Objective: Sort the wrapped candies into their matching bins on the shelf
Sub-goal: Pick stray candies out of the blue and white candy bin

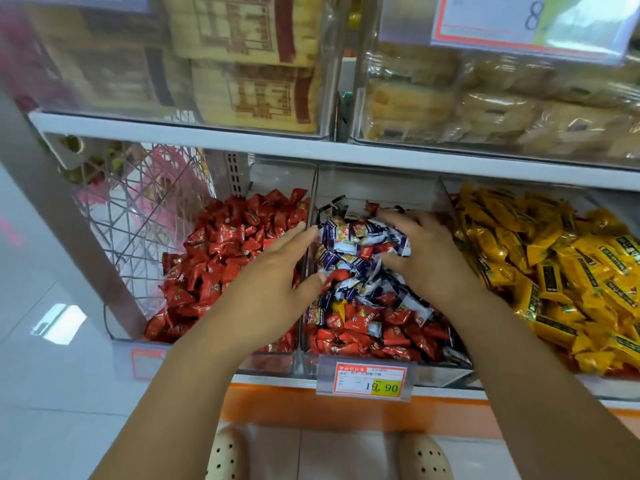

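Three clear bins stand side by side on the lower shelf. The left bin (119,327) is full of red wrapped candies (221,251). The middle bin (381,181) holds a mix: blue-and-white candies (349,244) piled at the back and red candies (381,334) at the front. The right bin (450,195) holds yellow candies (561,271). My left hand (277,282) hovers over the divider between the left and middle bins, fingers straight, touching the blue-and-white pile. My right hand (426,251) lies on that pile, fingers curled around a bunch of blue-and-white candies.
A price tag (369,379) reading 19.90 hangs on the shelf front under the middle bin. The shelf above (207,136) carries clear boxes of packaged biscuits. A pink wire basket (145,188) stands left of the bins. My shoes (228,455) are on the tiled floor below.
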`<state>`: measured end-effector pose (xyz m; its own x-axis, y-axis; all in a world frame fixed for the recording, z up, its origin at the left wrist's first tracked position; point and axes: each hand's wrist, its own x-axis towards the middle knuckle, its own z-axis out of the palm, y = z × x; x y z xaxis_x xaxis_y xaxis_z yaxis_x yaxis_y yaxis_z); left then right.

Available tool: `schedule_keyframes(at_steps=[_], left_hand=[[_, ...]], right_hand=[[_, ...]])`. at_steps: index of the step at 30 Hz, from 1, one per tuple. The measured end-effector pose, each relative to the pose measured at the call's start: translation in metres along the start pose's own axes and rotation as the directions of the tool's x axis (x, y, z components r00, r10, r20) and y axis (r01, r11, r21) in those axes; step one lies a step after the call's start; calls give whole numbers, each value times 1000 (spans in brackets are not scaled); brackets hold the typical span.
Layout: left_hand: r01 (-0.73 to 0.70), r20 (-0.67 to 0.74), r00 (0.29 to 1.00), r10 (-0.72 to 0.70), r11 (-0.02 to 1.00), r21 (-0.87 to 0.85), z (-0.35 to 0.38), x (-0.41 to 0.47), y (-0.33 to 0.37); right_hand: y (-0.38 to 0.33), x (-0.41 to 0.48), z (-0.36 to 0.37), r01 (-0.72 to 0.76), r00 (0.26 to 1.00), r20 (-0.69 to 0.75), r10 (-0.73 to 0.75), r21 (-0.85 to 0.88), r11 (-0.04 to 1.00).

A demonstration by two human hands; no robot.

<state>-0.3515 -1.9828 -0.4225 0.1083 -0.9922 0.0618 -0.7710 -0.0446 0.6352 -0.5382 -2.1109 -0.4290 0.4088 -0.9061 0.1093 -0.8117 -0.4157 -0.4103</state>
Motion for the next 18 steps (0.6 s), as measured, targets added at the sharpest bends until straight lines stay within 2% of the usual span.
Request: schedule_keyframes(at_steps=[1, 3, 5, 7, 9, 11, 14, 18], left_hand=[[-1, 1, 1000, 1, 1000, 3, -1, -1, 0], [-1, 16, 1000, 1, 1000, 11, -3, -2, 1], [-2, 28, 1000, 1, 1000, 27, -5, -4, 2], [-7, 29, 1000, 6, 999, 36, -7, -5, 2], [-10, 28, 1000, 9, 999, 35, -8, -7, 3], [-11, 30, 1000, 10, 999, 48, -7, -8, 4], [-11, 29, 1000, 9, 998, 63, -6, -12, 4], [-16, 30, 999, 14, 998, 58, -7, -14, 3]], right_hand=[[-3, -2, -9, -11, 997, 72, 14, -50, 999], [-10, -11, -27, 47, 997, 73, -39, -108, 993], [-19, -24, -37, 142, 986, 92, -141, 0, 990], [-27, -38, -31, 149, 934, 315, -169, 88, 985], [-29, -46, -13, 183, 832, 524, -180, 46, 982], [-27, -46, 5, 232, 774, 609, -175, -15, 973], [-25, -41, 17, 286, 797, 558, -231, -12, 958], [-22, -36, 9, 210, 878, 412, -245, 130, 969]])
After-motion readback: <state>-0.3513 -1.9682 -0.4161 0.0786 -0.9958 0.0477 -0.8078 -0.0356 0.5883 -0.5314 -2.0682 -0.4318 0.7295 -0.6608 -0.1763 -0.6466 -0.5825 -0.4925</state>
